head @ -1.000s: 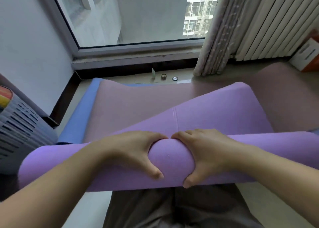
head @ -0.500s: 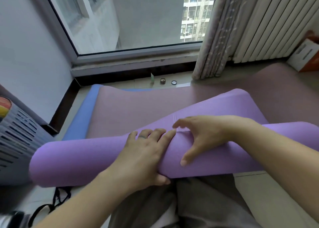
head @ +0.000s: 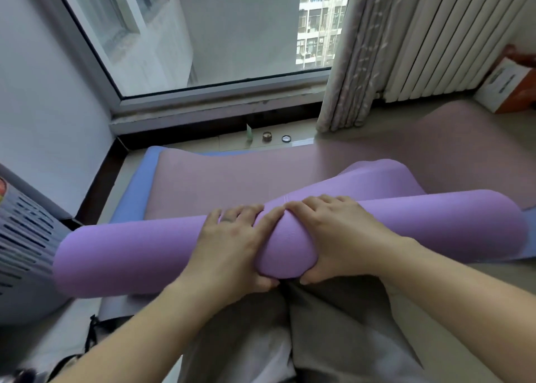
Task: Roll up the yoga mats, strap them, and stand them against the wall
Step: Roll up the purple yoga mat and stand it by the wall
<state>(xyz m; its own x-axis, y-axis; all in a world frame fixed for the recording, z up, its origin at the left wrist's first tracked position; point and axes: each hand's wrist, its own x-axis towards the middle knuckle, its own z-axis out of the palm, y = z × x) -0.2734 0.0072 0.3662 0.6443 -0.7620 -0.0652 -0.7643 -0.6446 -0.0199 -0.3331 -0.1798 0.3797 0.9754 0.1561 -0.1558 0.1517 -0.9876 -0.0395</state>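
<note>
Head view: mat roll (head: 130, 255) beside basket (head: 23, 237)

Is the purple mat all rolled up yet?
Not quite. The bright purple foam yoga mat is mostly a roll, but its far end lies unrolled.

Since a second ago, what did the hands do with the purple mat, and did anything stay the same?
Half a second ago both hands had loosened and reached forward over the purple roll. Now the left hand and right hand grip it again, fingers over the top, thumbs underneath, and the loose flap ahead looks shorter. The pink mat and blue mat underneath stayed flat.
</note>
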